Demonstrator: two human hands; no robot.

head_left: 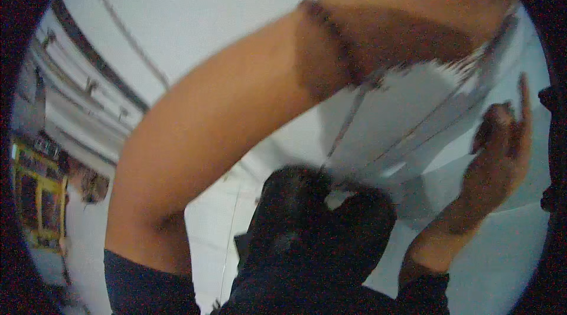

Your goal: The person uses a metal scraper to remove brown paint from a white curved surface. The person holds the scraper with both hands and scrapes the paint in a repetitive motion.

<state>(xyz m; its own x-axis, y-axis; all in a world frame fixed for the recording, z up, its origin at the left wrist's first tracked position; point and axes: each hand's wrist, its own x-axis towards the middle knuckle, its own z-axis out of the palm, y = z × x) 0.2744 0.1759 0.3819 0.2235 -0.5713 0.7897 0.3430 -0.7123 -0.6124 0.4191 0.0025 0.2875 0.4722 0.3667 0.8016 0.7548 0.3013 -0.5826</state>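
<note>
My left forearm bends across the view from the lower left, a dark beaded bracelet (331, 34) round its wrist. At the upper right edge, very close, is my left hand (437, 2); its fingers are cut off or hidden, so its grip cannot be made out. A pale, frayed-looking edge (466, 70) shows just below it. Lower on the right, my right hand (502, 155) is raised, one finger stretched up and apart from the others, which look bent in shadow. I see nothing clearly held there. Both hands are near a large white surface (413, 102) crossed by dark lines.
My dark clothing (319, 226) fills the lower middle. Pale tiled floor (218, 226) shows beside it. Along the left are long pale rails or ledges (88, 90), a yellow-framed object (41, 197) and a blurred brownish shape (91, 188).
</note>
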